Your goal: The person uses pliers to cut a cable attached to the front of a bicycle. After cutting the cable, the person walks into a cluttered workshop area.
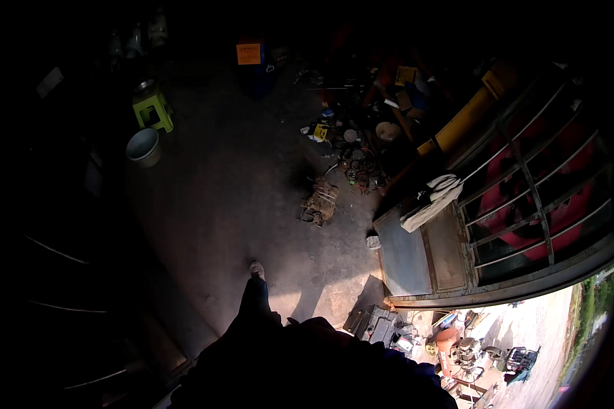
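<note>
Neither of my hands shows; my dark clothed body fills the lower middle of the head view, and one leg with a pale shoe [256, 270] reaches forward on the concrete floor [211, 198]. Ahead and a little right of that shoe lies a brown, rusty-looking machine part [319, 202]. A small grey block [373, 242] rests by the foot of the opened metal door [406, 249]. Draped over the door's bars is a pale cloth [435, 201].
Left ahead stand a green plastic stool [153, 111] and a grey-white bucket [143, 146]. An orange-topped box [249, 54] is farther off. Clutter with a yellow package [320, 132] lines the right side. Outside in sunlight are a black case [378, 326] and an orange tank [446, 349].
</note>
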Demonstrator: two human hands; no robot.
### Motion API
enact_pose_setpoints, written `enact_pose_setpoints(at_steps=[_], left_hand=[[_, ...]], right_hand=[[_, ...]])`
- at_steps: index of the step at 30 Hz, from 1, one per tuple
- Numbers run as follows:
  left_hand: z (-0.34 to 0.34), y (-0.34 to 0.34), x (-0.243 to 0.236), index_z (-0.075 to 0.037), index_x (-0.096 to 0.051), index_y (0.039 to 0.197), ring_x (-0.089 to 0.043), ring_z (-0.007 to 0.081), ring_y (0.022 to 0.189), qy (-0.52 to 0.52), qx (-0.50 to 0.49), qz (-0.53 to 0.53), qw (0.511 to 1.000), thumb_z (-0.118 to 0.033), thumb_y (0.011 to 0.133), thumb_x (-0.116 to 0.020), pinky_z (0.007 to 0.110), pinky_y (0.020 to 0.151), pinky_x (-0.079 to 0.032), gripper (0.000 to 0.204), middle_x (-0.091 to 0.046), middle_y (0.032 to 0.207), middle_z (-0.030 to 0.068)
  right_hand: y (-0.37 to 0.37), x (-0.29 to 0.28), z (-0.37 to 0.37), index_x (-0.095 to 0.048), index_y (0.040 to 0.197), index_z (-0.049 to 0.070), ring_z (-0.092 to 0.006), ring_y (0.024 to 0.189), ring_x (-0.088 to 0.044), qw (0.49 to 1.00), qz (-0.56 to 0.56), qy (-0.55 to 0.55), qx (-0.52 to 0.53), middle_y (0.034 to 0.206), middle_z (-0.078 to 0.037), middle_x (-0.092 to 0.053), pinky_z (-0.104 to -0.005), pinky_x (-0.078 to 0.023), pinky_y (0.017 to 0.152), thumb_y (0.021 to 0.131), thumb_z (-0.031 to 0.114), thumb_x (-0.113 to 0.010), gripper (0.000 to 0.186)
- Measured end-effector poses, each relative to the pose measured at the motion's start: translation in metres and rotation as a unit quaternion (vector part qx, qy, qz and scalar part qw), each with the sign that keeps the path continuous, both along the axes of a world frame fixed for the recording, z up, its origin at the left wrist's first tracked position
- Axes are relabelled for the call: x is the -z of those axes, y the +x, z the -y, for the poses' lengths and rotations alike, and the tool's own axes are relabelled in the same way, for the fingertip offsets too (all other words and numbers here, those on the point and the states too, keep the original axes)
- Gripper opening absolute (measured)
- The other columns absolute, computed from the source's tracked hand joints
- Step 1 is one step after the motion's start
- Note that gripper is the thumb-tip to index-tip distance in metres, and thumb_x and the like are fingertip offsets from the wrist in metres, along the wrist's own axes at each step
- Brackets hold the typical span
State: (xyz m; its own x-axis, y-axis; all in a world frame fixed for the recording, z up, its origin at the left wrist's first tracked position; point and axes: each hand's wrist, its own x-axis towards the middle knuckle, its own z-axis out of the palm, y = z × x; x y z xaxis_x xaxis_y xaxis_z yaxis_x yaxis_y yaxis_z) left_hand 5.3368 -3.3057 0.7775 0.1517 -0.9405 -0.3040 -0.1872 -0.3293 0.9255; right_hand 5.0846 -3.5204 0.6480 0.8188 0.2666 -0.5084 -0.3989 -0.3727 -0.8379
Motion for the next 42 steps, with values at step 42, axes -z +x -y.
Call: enact_pose_setpoints(at_steps=[42], left_hand=[[0.406, 0.608, -0.069, -0.008, -0.068, 0.119, -0.069, 0.0353, 0.112, 0.089, -0.173, 0.106, 0.975, -0.033, 0.107, -0.048, 0.043, 0.097, -0.054, 0.034, -0.072, 0.116, 0.0164]], right_hand=[[0.741, -0.043, 0.446, -0.064, 0.125, 0.003, -0.0183, 0.107, -0.064, 0.992, 0.018, 0.090, -0.081, 0.116, -0.009, -0.069, -0.0348, -0.049, 0.097, 0.107, 0.021, -0.050, 0.029]])
